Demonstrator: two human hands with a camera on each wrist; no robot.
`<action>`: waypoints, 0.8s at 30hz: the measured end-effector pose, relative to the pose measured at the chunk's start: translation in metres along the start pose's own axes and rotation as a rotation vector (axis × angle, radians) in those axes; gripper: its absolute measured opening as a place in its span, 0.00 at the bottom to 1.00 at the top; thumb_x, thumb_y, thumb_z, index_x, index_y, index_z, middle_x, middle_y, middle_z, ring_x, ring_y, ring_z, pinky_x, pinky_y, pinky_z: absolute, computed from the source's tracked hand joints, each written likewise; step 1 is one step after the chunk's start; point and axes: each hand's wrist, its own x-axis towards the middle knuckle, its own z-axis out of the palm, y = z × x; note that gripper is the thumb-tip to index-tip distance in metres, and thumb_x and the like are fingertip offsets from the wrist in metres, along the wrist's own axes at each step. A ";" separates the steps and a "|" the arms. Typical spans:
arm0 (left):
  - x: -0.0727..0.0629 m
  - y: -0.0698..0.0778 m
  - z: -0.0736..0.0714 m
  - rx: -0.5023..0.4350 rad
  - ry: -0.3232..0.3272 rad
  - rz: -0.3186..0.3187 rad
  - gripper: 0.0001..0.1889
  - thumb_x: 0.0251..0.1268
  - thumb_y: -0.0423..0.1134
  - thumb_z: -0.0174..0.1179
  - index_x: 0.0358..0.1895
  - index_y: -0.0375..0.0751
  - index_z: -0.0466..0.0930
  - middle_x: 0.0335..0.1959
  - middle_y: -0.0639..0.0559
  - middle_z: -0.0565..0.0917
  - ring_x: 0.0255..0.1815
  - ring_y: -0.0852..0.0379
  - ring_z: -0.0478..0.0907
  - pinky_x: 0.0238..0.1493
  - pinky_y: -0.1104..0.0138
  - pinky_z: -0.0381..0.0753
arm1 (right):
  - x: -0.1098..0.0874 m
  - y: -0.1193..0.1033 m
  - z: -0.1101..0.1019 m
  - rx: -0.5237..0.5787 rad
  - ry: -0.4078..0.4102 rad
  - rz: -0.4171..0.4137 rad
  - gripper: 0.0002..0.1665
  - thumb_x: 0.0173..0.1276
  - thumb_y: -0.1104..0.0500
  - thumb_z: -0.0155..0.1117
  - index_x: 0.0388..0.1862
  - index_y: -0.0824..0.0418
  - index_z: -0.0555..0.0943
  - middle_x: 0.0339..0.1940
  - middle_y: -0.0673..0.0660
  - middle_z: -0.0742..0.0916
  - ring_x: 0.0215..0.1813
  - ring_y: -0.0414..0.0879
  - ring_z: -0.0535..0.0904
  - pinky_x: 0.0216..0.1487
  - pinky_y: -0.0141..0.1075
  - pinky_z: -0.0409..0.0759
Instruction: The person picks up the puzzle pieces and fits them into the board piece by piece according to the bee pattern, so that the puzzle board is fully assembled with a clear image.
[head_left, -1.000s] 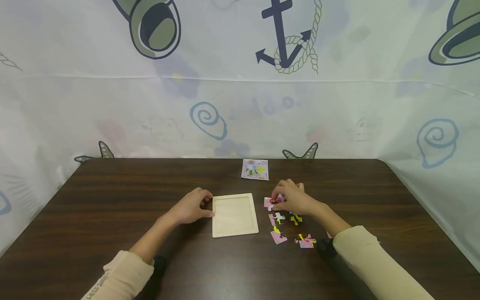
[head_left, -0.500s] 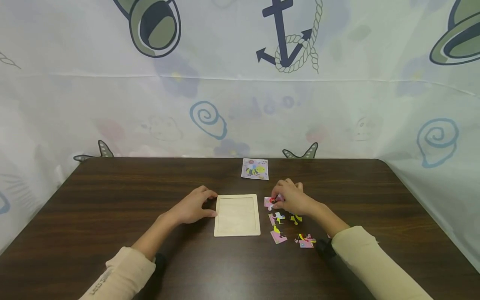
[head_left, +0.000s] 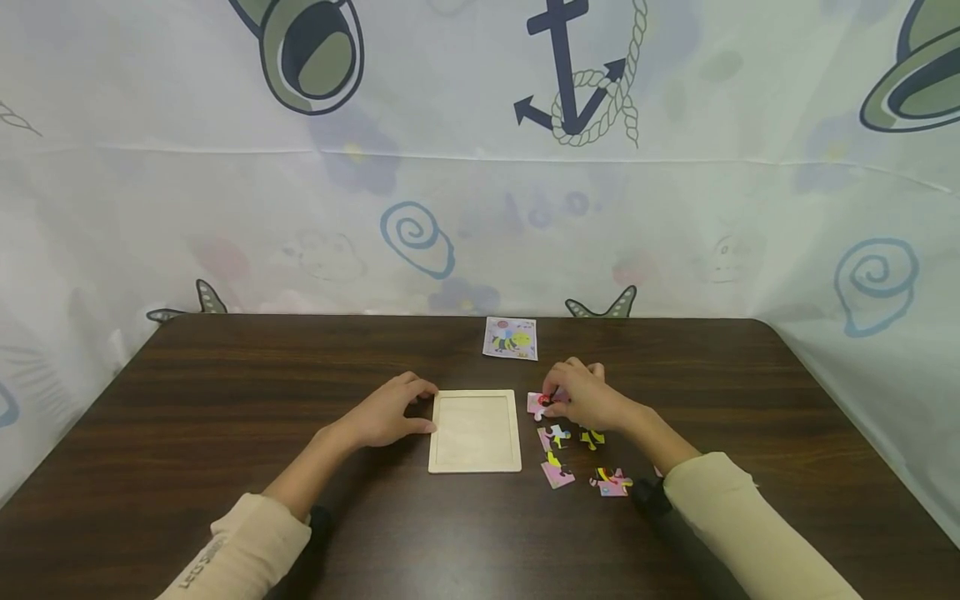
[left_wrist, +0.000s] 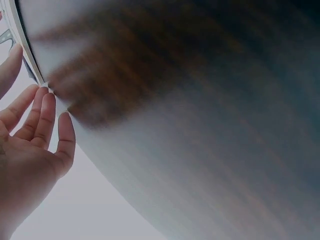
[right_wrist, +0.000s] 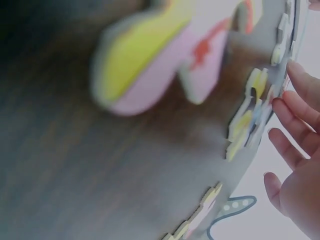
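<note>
My left hand (head_left: 390,410) rests at the left edge of a square wooden puzzle tray (head_left: 475,432), thumb and fingertips on its rim. In the left wrist view the left hand's fingers (left_wrist: 46,115) are extended, tips down at the tabletop. The tray's recess holds no pieces. To its right, my right hand (head_left: 588,396) pinches a pink puzzle piece (head_left: 536,402) with a red patch between thumb and fingers, low over the table. Part of that piece and another pink one lie hidden under the hand. Several more puzzle pieces (head_left: 557,473) lie loose just below it.
A square picture card (head_left: 511,338) with a bee on it lies near the far edge of the dark wooden table (head_left: 300,358). More pieces (head_left: 611,482) lie close to the right forearm. A printed cloth (head_left: 480,200) hangs behind the table.
The tray has slid slightly right and straightened, the left hand going with it. The right hand and the pink piece have shifted only a trace to the left.
</note>
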 end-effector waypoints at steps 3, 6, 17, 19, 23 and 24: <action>0.000 0.000 0.000 0.004 0.000 0.010 0.24 0.56 0.38 0.64 0.55 0.31 0.71 0.48 0.42 0.72 0.49 0.44 0.72 0.48 0.54 0.72 | 0.001 0.000 -0.003 0.024 0.000 -0.013 0.09 0.56 0.59 0.68 0.34 0.58 0.79 0.34 0.49 0.79 0.45 0.48 0.68 0.45 0.50 0.51; 0.001 0.000 0.000 0.018 0.001 0.016 0.24 0.56 0.38 0.64 0.55 0.31 0.71 0.48 0.42 0.72 0.48 0.44 0.72 0.48 0.54 0.72 | 0.003 -0.002 -0.008 0.045 0.004 -0.028 0.10 0.57 0.59 0.68 0.35 0.59 0.78 0.34 0.50 0.79 0.44 0.48 0.68 0.45 0.49 0.51; 0.001 -0.001 0.003 0.053 -0.003 0.006 0.25 0.56 0.41 0.64 0.56 0.34 0.71 0.50 0.43 0.71 0.51 0.45 0.70 0.49 0.52 0.70 | 0.021 -0.024 -0.004 0.028 -0.033 -0.047 0.11 0.57 0.56 0.68 0.37 0.59 0.78 0.36 0.49 0.80 0.46 0.47 0.70 0.47 0.49 0.53; 0.001 -0.001 0.003 0.053 -0.003 0.003 0.25 0.56 0.41 0.64 0.56 0.35 0.71 0.51 0.43 0.71 0.52 0.44 0.69 0.49 0.51 0.70 | 0.024 -0.030 -0.001 0.025 -0.044 -0.055 0.11 0.57 0.56 0.68 0.36 0.58 0.78 0.36 0.50 0.80 0.46 0.47 0.70 0.47 0.49 0.53; 0.001 -0.001 0.003 0.062 0.002 0.000 0.25 0.56 0.41 0.64 0.56 0.34 0.71 0.51 0.42 0.71 0.53 0.44 0.68 0.51 0.50 0.69 | 0.031 -0.042 0.005 0.017 -0.055 -0.088 0.09 0.59 0.56 0.66 0.36 0.58 0.78 0.36 0.50 0.80 0.46 0.47 0.72 0.46 0.49 0.54; 0.001 -0.001 0.003 0.064 0.003 -0.001 0.25 0.56 0.41 0.64 0.56 0.34 0.71 0.51 0.42 0.71 0.53 0.44 0.68 0.51 0.51 0.69 | 0.033 -0.045 0.007 0.012 -0.056 -0.096 0.09 0.59 0.56 0.66 0.36 0.58 0.78 0.35 0.50 0.80 0.45 0.47 0.72 0.46 0.49 0.54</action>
